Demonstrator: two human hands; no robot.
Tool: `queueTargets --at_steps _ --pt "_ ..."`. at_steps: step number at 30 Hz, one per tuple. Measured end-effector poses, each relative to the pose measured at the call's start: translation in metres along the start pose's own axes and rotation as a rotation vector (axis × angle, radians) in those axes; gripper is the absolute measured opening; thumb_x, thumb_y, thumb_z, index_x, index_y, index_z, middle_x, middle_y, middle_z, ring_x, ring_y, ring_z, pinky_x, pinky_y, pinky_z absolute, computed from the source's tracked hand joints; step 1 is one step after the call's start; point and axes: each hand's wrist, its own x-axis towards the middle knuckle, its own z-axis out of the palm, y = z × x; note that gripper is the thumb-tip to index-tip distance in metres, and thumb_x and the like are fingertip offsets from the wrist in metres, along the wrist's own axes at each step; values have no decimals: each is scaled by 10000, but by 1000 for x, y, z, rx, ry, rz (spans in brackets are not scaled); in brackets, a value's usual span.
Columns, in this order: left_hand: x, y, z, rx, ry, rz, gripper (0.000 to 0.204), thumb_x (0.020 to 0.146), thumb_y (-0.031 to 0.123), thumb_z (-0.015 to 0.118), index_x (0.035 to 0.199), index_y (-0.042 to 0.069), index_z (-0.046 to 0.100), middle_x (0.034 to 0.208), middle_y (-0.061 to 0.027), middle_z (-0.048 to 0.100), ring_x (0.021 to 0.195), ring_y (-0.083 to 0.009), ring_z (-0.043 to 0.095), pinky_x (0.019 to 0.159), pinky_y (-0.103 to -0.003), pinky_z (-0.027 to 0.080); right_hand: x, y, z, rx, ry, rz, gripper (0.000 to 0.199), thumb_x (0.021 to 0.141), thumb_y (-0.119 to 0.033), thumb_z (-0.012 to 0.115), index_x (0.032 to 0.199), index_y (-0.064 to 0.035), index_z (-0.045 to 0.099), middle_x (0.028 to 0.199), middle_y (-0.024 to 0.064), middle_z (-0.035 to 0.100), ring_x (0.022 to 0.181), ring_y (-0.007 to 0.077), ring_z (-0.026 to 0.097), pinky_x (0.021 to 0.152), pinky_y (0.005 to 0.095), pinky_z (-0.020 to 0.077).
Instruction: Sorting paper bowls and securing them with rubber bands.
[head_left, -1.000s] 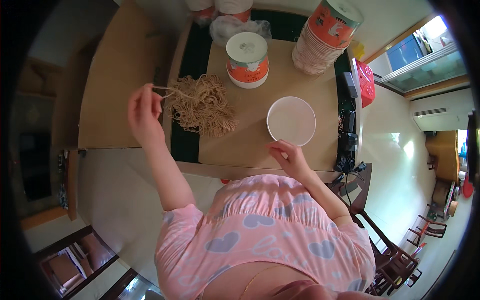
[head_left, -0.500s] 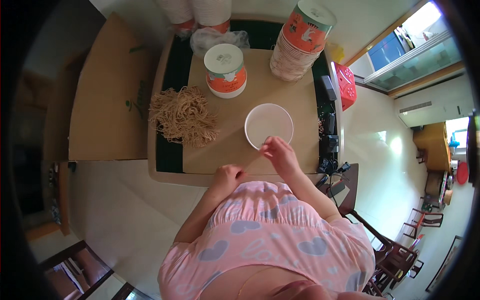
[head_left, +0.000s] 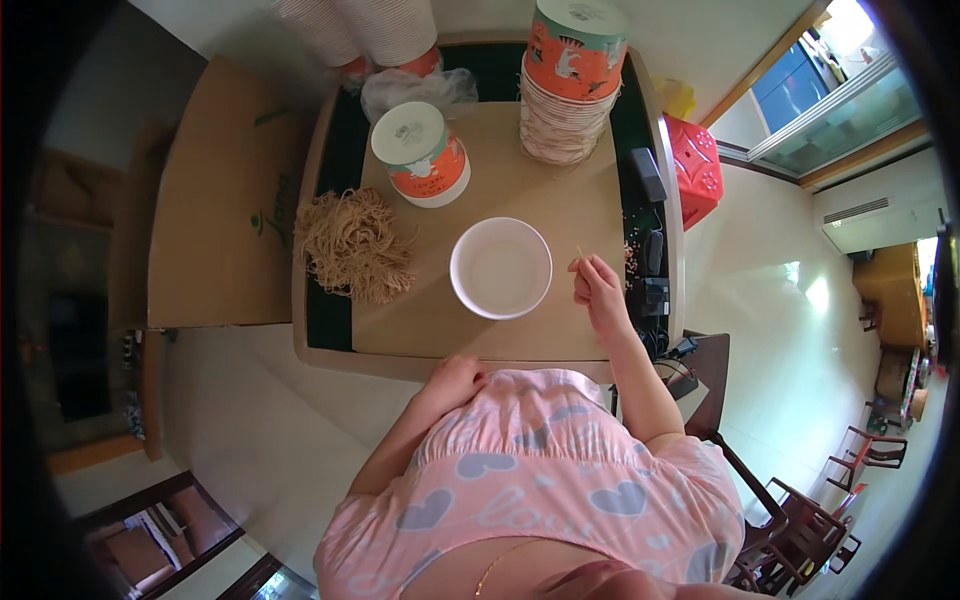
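My right hand (head_left: pixel 599 288) is raised at the right of an open white paper bucket (head_left: pixel 500 225), apart from it. Its fingers pinch a thin beige string, whose short end sticks up past the fingertips. My left hand (head_left: pixel 458 377) is closed at the table's front edge, close against my clothes; what it holds, if anything, is hidden. A loose heap of beige strings (head_left: pixel 355 245) lies left of the bucket. Behind that heap an orange and green paper bucket (head_left: pixel 425 165) stands upside down on the brown cardboard sheet (head_left: pixel 420 325).
A tall stack of nested paper buckets (head_left: pixel 570 90) stands at the back right, with more stacks (head_left: pixel 390 30) and clear plastic wrap (head_left: pixel 420 92) at the back left. Black adapters (head_left: pixel 653 250) and cables line the right edge. A large cardboard box (head_left: pixel 220 200) stands left of the table.
My right hand has moved right, off the open bucket's near rim. My left hand has drawn back slightly toward my body. The whole view has shifted a little.
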Motion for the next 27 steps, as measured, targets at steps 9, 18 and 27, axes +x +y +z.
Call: queueTargets --at_steps 9,18,27 --pt "115 103 -58 -559 321 -23 329 953 292 522 824 0 604 612 -101 538 561 -186 530 558 -318 418 -12 -35 3 -889 -96 -384 89 906 -88 523 916 -36 594 764 156 599 697 285 608 620 352 463" --pt "166 88 -32 -1116 -1 -20 235 985 229 473 787 103 486 664 42 431 538 -41 369 471 -193 297 7 -22 -5 -857 -78 -410 68 901 -51 558 950 -21 593 736 107 617 594 169 556 554 275 429" --pt "174 74 -37 -1125 1 -68 146 975 165 482 851 89 490 685 32 476 547 -40 418 469 -186 315 36 2 -14 -627 -20 -208 56 871 -41 642 879 7 616 675 -29 558 604 13 444 526 177 340"
